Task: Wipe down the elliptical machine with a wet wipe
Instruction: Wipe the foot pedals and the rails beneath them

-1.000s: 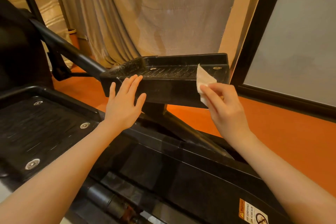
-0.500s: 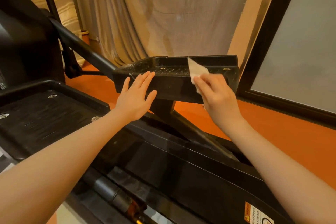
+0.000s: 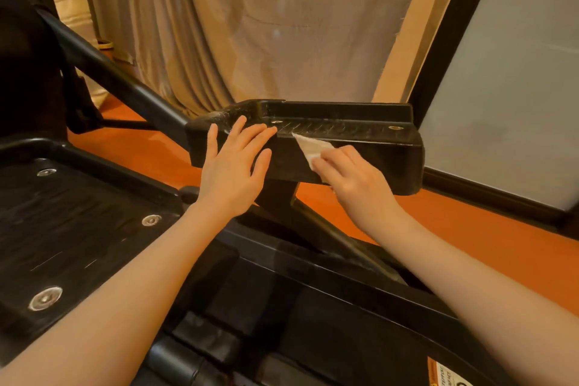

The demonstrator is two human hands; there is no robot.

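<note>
The elliptical's far black foot pedal point(image 3: 376, 147) stands raised in the middle of the view, its near side wall facing me. My left hand point(image 3: 233, 171) lies flat against the pedal's left end with straight fingers. My right hand point(image 3: 351, 178) presses a white wet wipe point(image 3: 308, 146) onto the pedal's near wall; a corner of the wipe sticks up to the rim. The fingers lie over the wipe, and most of it is hidden under them.
A second black pedal point(image 3: 75, 229) with metal bolts lies at the lower left. The machine's black frame rail point(image 3: 313, 307) runs under my arms. Beige curtains point(image 3: 250, 25) hang behind, a dark-framed glass panel point(image 3: 501, 72) stands on the right, above an orange floor point(image 3: 470, 235).
My right hand has slid the wipe leftwards along the pedal's near wall, toward my left hand. The left hand has kept its place on the pedal's left end.
</note>
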